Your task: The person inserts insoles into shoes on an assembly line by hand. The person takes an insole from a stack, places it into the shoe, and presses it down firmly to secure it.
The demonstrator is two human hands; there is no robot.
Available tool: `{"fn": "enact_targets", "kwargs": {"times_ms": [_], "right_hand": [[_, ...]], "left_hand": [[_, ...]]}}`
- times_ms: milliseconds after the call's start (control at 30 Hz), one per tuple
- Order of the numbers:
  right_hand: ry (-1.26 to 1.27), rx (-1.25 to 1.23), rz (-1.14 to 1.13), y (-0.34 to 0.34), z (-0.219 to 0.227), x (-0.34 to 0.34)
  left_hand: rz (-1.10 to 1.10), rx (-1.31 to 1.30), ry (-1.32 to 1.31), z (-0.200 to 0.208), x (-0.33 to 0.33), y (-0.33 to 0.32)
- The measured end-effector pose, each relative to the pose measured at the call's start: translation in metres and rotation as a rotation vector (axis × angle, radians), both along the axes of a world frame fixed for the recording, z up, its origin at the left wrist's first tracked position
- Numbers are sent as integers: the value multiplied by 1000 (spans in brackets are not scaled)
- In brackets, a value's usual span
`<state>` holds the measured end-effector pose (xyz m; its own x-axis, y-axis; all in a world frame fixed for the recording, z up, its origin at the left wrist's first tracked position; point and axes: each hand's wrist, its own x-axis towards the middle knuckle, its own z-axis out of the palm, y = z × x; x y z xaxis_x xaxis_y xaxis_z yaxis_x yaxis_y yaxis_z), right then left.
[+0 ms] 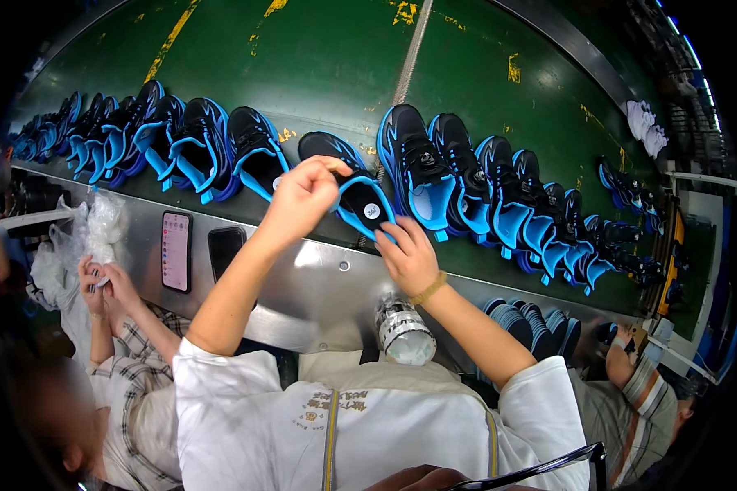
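Note:
A black sneaker [352, 159] with bright blue lining lies at the belt's near edge, its toe pointing away to the left. Inside it, a round white sticker [372, 211] shows on the dark insole. Over the left side of its opening is my left hand [307, 196], fingers curled into a pinch; what they hold, if anything, is hidden. My right hand [409, 258], a yellowish band at its wrist, grips the sneaker's heel collar with the fingertips. Next to it on the right stands another black and blue sneaker [418, 164].
Rows of similar sneakers [196, 147] line the green belt [319, 65] on both sides. On the metal ledge [303, 274] lie two phones [176, 250] and a wrapped jar [405, 331]. Insoles [532, 323] are stacked at right. Co-workers [139, 368] sit on both sides.

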<state>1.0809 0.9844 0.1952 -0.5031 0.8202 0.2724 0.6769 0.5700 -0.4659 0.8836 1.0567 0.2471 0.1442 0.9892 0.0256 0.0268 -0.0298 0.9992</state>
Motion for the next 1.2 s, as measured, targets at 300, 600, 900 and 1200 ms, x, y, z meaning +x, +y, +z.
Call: {"fn": "enact_targets", "kwargs": {"times_ms": [300,600,900,1200], "right_hand": [[-959,-776,309,80,31,-63],[74,-240,67,4,72,36],[-310,-282,-727,-194,125,212],[-407,-455,-860,-250,102,217]], "left_hand": [[136,131,748,4,25,-6],[-235,656,1590,-24,27,38],[-77,254,1363,30,-61,26],[163,338,1957,-36,-81,50]]}}
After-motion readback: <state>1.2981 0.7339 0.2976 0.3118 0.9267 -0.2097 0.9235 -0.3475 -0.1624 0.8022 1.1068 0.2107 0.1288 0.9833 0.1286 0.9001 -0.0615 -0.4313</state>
